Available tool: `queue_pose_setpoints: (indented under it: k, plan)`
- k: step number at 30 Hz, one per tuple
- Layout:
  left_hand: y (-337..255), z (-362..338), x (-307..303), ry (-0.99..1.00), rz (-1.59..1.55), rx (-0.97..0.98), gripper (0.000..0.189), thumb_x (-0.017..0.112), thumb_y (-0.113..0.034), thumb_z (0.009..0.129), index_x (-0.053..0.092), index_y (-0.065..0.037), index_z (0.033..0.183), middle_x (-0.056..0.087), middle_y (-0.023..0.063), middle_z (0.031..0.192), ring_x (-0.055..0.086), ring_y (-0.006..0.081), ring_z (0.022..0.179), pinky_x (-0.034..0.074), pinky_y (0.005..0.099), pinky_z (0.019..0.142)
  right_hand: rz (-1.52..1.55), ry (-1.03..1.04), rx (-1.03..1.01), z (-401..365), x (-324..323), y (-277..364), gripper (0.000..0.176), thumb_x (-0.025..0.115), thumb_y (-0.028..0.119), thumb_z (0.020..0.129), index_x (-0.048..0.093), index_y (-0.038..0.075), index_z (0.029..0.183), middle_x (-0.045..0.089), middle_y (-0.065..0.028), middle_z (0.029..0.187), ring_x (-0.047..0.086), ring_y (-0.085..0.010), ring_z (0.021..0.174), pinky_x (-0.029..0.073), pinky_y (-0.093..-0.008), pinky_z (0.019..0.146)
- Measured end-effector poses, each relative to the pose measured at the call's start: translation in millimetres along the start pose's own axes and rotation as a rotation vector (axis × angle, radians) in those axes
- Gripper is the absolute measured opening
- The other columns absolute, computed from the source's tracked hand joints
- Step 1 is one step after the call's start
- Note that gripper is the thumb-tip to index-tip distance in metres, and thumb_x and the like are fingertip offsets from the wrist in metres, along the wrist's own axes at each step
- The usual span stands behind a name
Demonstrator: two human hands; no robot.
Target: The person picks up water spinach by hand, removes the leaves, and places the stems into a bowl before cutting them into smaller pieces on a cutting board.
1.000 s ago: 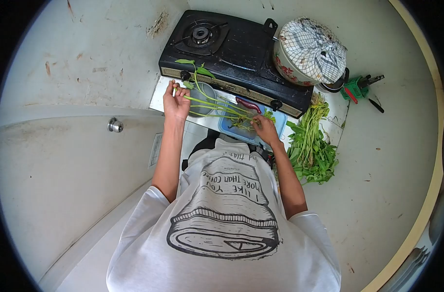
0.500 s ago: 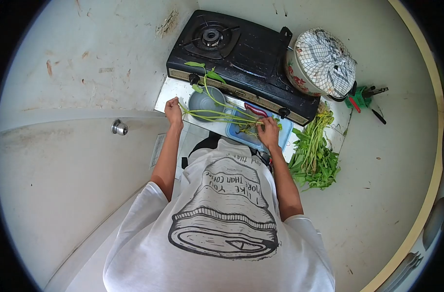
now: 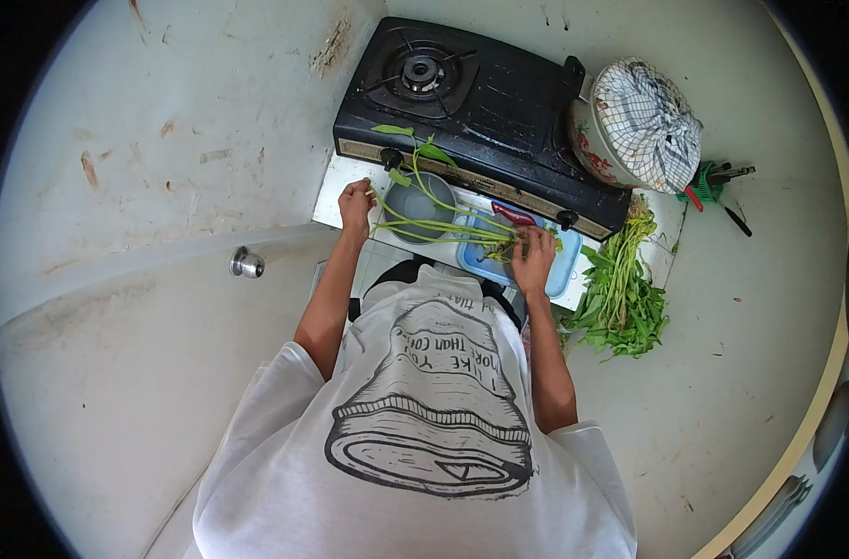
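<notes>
Long green stems of water spinach (image 3: 434, 224) stretch across a grey bowl (image 3: 407, 197) and a blue tray (image 3: 562, 275). My right hand (image 3: 534, 259) is closed around their root end, above the tray. At the left, my left hand (image 3: 355, 207) pinches with its fingertips at the far end of a stem, beside the bowl. One stem with leaves (image 3: 434, 154) bends up past the bowl towards the stove. Inside the tray, behind the stems, lies a dark red thing (image 3: 514, 214), partly covered.
A black gas stove (image 3: 499, 112) stands behind the bowl and tray. On its right side sits a pot (image 3: 599, 149) topped with a checked cloth (image 3: 650, 126). A bunch of leafy greens (image 3: 624, 298) lies right of the tray, near a green basket (image 3: 710, 184) with utensils.
The whole view has shifted, so the stove, bowl and tray appear further right. My left hand has risen slightly beside the bowl; my right hand keeps its grip on the stems.
</notes>
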State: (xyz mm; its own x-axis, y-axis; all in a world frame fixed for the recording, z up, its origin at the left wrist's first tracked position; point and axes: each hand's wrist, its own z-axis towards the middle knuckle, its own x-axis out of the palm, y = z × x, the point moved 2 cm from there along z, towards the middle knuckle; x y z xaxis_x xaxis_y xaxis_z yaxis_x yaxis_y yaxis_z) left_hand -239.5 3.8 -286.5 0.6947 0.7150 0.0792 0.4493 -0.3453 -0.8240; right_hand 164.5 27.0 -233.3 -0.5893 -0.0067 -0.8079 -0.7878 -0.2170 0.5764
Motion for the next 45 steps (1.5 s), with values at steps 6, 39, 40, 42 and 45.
queue_pose_setpoints:
  k: [6,39,40,42,45]
  plan:
    - [0,5,2,0.058,0.088,-0.02,0.018,0.065,-0.015,0.099,0.066,-0.004,0.114,0.065,0.0053,0.105,0.063,0.0141,0.085,0.052,0.0293,0.073,0.015,0.096,-0.019,23,31,53,0.026,0.067,0.017,0.092,0.069,0.011,0.118,0.067,-0.0106,0.119,0.057,-0.0342,0.12,0.044,-0.0517,0.097]
    - [-102,-154,143,0.99,0.164,0.23,0.028,0.064,-0.018,0.104,0.066,-0.004,0.128,0.069,-0.0013,0.109,0.06,0.0073,0.093,0.048,0.0246,0.079,0.568,-0.281,0.028,68,-113,163,0.019,0.064,0.007,0.102,0.074,0.0,0.116,0.075,-0.0127,0.104,0.071,-0.0201,0.095,0.055,-0.0321,0.085]
    - [-108,-160,151,1.007,0.145,0.312,0.031,0.064,-0.018,0.105,0.064,-0.003,0.132,0.069,0.0017,0.114,0.062,0.0084,0.097,0.05,0.0248,0.082,0.592,-0.263,0.037,65,-116,163,0.019,0.063,0.007,0.102,0.074,0.0,0.116,0.075,-0.0124,0.104,0.071,-0.019,0.094,0.055,-0.0317,0.085]
    - [-120,-175,168,1.027,0.118,0.327,0.03,0.063,-0.017,0.105,0.064,-0.003,0.131,0.069,0.0034,0.116,0.063,0.0093,0.1,0.051,0.0253,0.084,0.657,-0.21,0.069,60,-126,167,0.021,0.062,0.007,0.103,0.073,-0.001,0.119,0.076,-0.0109,0.102,0.071,-0.0167,0.09,0.056,-0.0313,0.083]
    - [-127,-197,195,1.055,0.003,0.355,0.027,0.064,-0.013,0.104,0.066,-0.001,0.128,0.07,0.0065,0.121,0.065,0.0118,0.106,0.052,0.0279,0.09,0.792,-0.155,0.096,50,-126,156,0.022,0.062,0.008,0.104,0.071,-0.001,0.122,0.077,-0.0097,0.099,0.071,-0.0155,0.087,0.056,-0.0302,0.082]
